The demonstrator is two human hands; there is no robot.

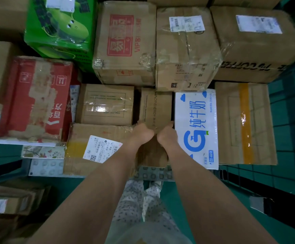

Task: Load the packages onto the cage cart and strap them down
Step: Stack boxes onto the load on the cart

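A narrow brown cardboard box (pixel 155 106) printed "OP ENERGY" stands in a gap between a taped brown box (pixel 106 104) and a white milk carton with blue characters (pixel 196 127). My left hand (pixel 143 132) and my right hand (pixel 167 133) are side by side on its near top edge, fingers curled over it. The box's near face shows between my wrists, down to the cart's grey perforated deck (pixel 153 175). Around it the cart is packed with parcels.
A red box (pixel 35 99), a green box (pixel 60 27), and several brown boxes (pixel 125 41) fill the cart. A flat box with yellow tape (pixel 245 124) lies at the right by the dark wire cage side (pixel 249 178). More boxes (pixel 14 199) sit on the green floor at the lower left.
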